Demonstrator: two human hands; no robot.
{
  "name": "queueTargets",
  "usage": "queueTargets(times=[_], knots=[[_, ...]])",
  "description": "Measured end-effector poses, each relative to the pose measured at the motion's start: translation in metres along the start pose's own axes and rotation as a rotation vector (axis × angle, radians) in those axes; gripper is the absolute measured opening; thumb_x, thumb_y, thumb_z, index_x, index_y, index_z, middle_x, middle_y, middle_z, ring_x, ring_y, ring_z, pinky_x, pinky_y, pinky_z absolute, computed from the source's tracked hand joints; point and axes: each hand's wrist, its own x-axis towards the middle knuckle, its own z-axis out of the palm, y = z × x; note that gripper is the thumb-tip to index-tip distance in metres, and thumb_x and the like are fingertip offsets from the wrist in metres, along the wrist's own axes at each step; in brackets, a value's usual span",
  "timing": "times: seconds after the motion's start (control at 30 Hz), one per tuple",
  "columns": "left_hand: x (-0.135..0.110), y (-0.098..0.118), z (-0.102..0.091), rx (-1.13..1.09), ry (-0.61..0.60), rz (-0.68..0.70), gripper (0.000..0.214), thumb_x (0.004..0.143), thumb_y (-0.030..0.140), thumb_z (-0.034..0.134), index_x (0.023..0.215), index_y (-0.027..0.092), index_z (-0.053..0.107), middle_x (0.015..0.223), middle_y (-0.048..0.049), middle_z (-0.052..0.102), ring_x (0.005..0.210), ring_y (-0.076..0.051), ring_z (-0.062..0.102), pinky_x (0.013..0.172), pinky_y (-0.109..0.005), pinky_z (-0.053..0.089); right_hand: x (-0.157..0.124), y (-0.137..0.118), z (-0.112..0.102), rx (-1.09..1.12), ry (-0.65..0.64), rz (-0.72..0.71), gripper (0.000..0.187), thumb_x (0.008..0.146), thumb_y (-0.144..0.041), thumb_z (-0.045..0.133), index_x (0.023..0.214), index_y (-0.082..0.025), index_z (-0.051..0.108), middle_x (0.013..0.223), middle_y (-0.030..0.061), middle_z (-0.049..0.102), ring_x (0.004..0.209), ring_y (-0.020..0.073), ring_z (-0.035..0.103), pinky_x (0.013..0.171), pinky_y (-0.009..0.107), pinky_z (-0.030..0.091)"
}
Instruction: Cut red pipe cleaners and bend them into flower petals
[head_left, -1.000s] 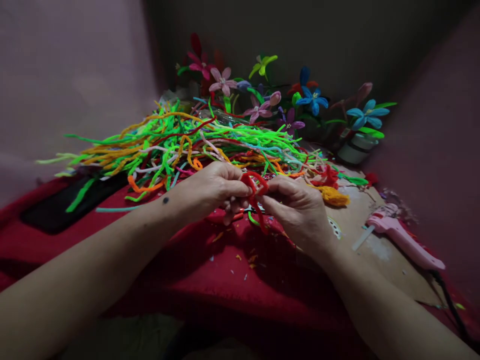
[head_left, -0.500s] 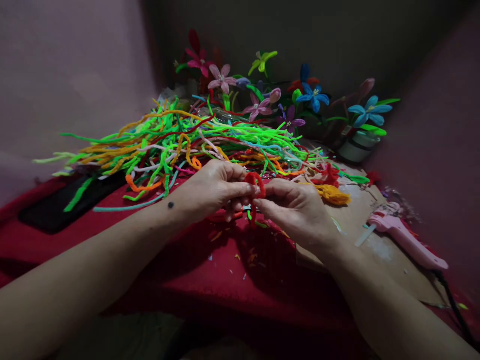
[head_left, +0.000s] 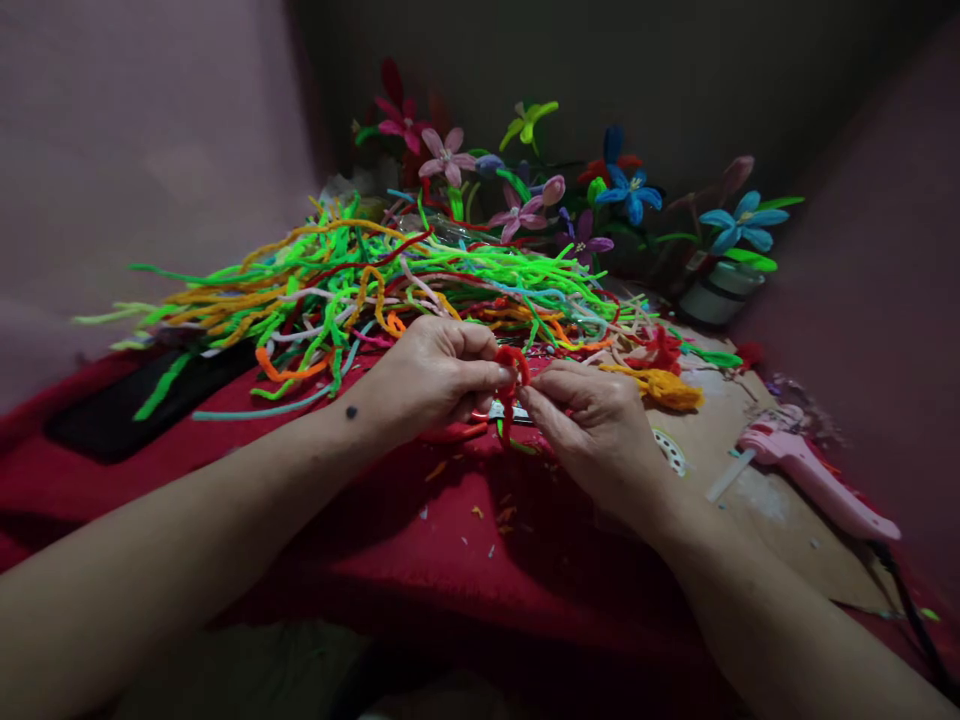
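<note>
Between my two hands is a red pipe cleaner (head_left: 511, 356), bent into a small loop with an end hanging down. My left hand (head_left: 442, 375) pinches the loop's left side between thumb and forefinger. From the right, my right hand (head_left: 589, 405) has its thumb and fingertips closed on the lower right part of the same piece. Just behind them spreads a big pile of pipe cleaners (head_left: 465, 265) in green, orange, pink, blue and red. Below the hands, partly hidden, lie scissors (head_left: 499, 411) and small fuzz scraps on the red cloth (head_left: 420, 560).
Pipe-cleaner flowers (head_left: 446, 155) stand along the back, some near a pale jar (head_left: 720, 293). At right, a pink glue gun (head_left: 817, 480) lies on a cardboard sheet (head_left: 780, 540) near an orange tassel-like bundle (head_left: 667, 390). A black flat object (head_left: 105, 415) rests at left.
The red loop has become narrower between my fingers, and my right thumb and fingertips have shifted slightly. More of the scissors and a white round piece by my right wrist now show.
</note>
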Motion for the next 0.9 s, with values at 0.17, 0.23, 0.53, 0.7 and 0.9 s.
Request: queueTargets(times=[0.17,0.23,0.53,0.7,0.9], knots=[[0.0,0.0,0.002,0.012,0.002,0.04,0.015,0.075,0.02,0.058,0.062,0.013,0.057,0.046,0.0045,0.049,0.037,-0.003,0.037,0.035,-0.014,0.027,0.004,0.006,0.001,0.375,-0.151,0.264,0.026,0.081,-0.024,0.053,0.059,-0.014,0.061,0.054,-0.0008,0.051,0.051,0.0085,0.043,0.05,0.022,0.032],[0.001,0.0,0.0,0.032,-0.004,0.094,0.015,0.076,0.022,0.059,0.064,0.012,0.06,0.048,0.0047,0.049,0.04,-0.003,0.039,0.037,-0.014,0.028,0.006,0.008,0.001,0.599,-0.161,0.395,0.023,0.078,-0.029,0.057,0.061,-0.014,0.063,0.054,0.0,0.054,0.05,0.0094,0.046,0.05,0.023,0.036],[0.004,-0.006,-0.003,0.205,-0.03,0.171,0.011,0.073,0.015,0.054,0.063,0.013,0.058,0.049,0.0048,0.047,0.042,-0.004,0.04,0.04,-0.015,0.029,0.007,0.011,0.007,1.055,-0.033,0.583,0.021,0.063,-0.03,0.074,0.074,-0.016,0.063,0.062,-0.0028,0.059,0.049,0.0087,0.051,0.049,0.023,0.043],[0.004,-0.008,-0.003,0.265,-0.122,0.158,0.013,0.074,0.018,0.051,0.066,0.013,0.06,0.052,0.0034,0.047,0.044,-0.005,0.037,0.041,-0.017,0.027,0.007,0.01,0.007,0.952,-0.033,0.532,0.022,0.061,-0.027,0.076,0.074,-0.015,0.063,0.066,-0.0008,0.062,0.055,0.01,0.054,0.052,0.024,0.044],[0.006,-0.01,-0.005,0.136,-0.243,0.047,0.008,0.073,0.019,0.054,0.069,0.014,0.059,0.054,0.0038,0.047,0.044,-0.005,0.036,0.041,-0.018,0.027,0.003,0.008,0.012,0.582,0.027,0.41,0.008,0.075,-0.024,0.063,0.074,-0.016,0.061,0.061,-0.0011,0.059,0.053,0.0101,0.053,0.052,0.024,0.042]])
